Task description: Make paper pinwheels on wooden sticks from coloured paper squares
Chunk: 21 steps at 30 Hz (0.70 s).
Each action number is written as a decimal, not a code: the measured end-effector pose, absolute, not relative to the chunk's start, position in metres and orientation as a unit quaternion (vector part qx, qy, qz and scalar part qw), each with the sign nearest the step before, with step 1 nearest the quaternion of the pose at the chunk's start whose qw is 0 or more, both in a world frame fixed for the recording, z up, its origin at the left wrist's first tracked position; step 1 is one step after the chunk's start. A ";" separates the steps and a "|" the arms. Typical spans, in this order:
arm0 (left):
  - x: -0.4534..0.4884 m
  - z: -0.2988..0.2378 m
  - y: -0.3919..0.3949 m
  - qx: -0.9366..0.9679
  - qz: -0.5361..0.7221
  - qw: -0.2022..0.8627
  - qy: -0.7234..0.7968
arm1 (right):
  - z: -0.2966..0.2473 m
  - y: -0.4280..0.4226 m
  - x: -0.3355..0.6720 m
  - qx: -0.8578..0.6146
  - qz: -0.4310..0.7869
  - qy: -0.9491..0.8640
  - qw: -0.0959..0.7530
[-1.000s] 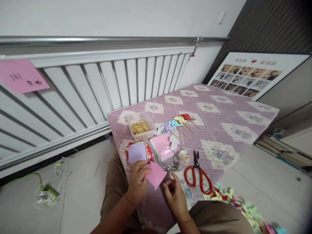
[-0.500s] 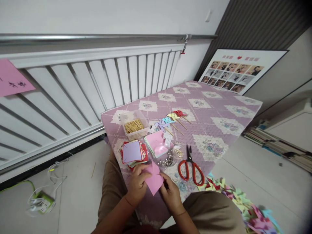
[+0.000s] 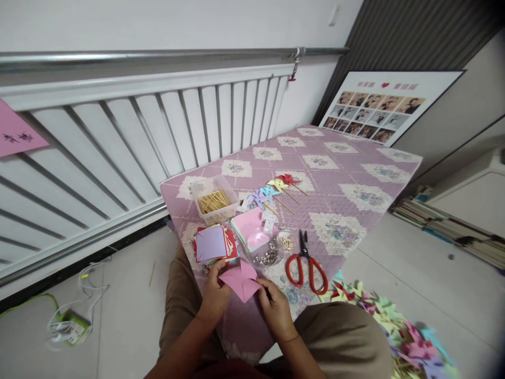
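Observation:
A square of pink paper (image 3: 241,281) with slits cut in from its corners is held up over the near end of the table. My left hand (image 3: 215,297) pinches its left corner. On the other side my right hand (image 3: 275,308) grips the right corner between thumb and fingers. Just beyond the paper stands a clear bowl of metal fasteners (image 3: 267,253). A stack of coloured paper squares (image 3: 213,245), lilac on top, lies past my left hand. Scissors with red handles (image 3: 305,266) rest to the right, blades pointing away.
A plastic box of wooden sticks (image 3: 215,202) and a small round tub (image 3: 285,242) stand on the flowered tablecloth (image 3: 339,192). Several finished pinwheels (image 3: 276,187) lie beyond. More pinwheels (image 3: 394,326) are heaped on the floor at right. A radiator (image 3: 130,137) runs along the left.
The pink paper has turned and tipped flatter, showing its slits. My left hand has shifted out to the left corner. The camera view has moved slightly.

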State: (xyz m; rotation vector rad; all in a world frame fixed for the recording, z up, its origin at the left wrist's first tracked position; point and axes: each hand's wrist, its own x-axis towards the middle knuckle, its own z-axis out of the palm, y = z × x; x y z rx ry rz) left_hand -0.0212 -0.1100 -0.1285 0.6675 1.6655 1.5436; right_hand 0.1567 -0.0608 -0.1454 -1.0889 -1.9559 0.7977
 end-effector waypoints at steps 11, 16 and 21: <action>-0.022 -0.105 -0.122 -0.037 0.659 0.639 0.395 | -0.147 -0.061 0.157 -0.429 0.317 -0.756 0.381; -0.021 -0.100 -0.124 -0.030 0.630 0.704 0.327 | -0.148 -0.061 0.157 -0.428 0.321 -0.752 0.385; -0.011 -0.110 -0.126 -0.051 0.596 0.716 0.361 | -0.144 -0.061 0.157 -0.425 0.326 -0.751 0.385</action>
